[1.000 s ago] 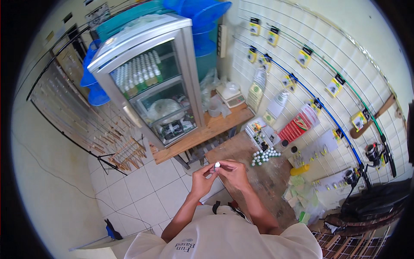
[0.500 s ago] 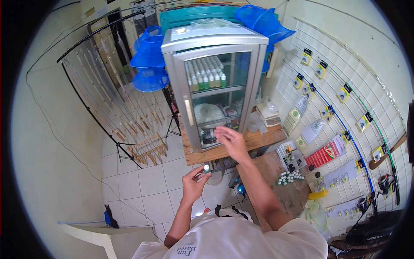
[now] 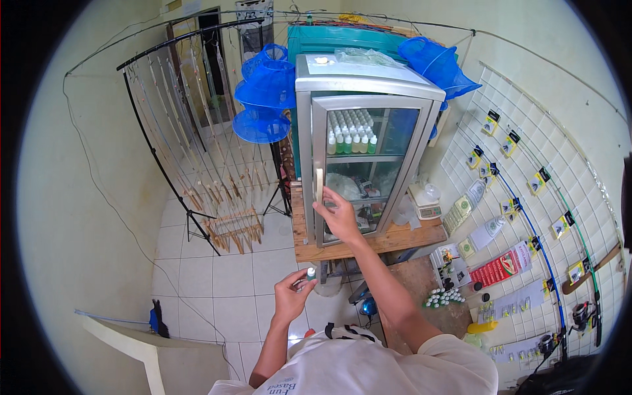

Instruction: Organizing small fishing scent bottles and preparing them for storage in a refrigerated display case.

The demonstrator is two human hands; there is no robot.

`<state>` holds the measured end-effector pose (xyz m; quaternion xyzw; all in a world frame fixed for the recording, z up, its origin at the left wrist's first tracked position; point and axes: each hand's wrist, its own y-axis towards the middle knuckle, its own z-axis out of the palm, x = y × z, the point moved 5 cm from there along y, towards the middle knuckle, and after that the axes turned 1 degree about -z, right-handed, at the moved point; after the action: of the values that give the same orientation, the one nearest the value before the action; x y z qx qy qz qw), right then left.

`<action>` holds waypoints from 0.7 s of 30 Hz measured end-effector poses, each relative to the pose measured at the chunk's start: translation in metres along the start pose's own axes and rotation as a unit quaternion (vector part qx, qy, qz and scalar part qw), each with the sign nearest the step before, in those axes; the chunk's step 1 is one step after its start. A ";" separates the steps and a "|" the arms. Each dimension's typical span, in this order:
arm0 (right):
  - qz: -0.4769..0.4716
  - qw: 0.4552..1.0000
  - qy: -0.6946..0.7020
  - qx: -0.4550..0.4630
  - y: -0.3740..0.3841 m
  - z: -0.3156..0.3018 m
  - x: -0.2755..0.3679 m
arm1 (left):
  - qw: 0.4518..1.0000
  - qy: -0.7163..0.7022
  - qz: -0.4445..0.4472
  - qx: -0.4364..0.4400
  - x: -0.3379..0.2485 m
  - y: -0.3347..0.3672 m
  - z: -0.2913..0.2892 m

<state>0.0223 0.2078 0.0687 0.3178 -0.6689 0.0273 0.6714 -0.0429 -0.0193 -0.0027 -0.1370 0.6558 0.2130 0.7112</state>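
Observation:
Between the thumb and fingers of my left hand (image 3: 289, 296) is a small green dropper bottle (image 3: 311, 273) with a white cap, held upright low in front of me. My right hand (image 3: 339, 216) reaches forward to the glass-front cabinet (image 3: 309, 105), its fingers and thumb closed about the lower end of the pale door handle (image 3: 320, 179). The cabinet door looks closed. Behind its glass, rows of similar bottles (image 3: 355, 143) with white caps and green or yellowish contents fill the upper shelf. Lower down lie clear plastic bags (image 3: 342, 187) and dark packets, partly hidden by my hand.
The cabinet stands on a wooden table (image 3: 408, 235) beside a small scale (image 3: 431, 212). More white-capped bottles (image 3: 442, 298) stand on a lower wooden top at right. Fishing rods hang on a black rack (image 3: 158, 158) at left; a wire grid (image 3: 520, 178) with packets lines the right wall.
My right hand has gone from in front of the lower glass to the door handle and closed on it. My left hand still holds the bottle. The view has shifted, moving the cabinet rightward.

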 end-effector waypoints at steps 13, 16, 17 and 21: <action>0.022 0.997 0.032 -0.059 -0.156 -0.143 0.041 | 0.999 0.018 -0.019 -0.018 0.014 0.009 0.009; -0.025 0.993 0.015 -0.114 -0.180 -0.189 0.050 | 0.999 0.034 -0.034 0.000 0.011 0.012 0.027; -0.035 0.989 0.003 -0.147 -0.184 -0.203 0.055 | 0.999 0.025 -0.039 0.011 0.010 0.014 0.034; -0.010 0.977 0.003 -0.215 -0.196 -0.231 0.071 | 0.998 0.017 -0.047 0.040 0.016 0.018 0.049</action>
<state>0.3237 0.1308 0.0798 0.1721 -0.6540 -0.1227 0.7263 -0.0082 0.0220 -0.0123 -0.1428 0.6688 0.1511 0.7138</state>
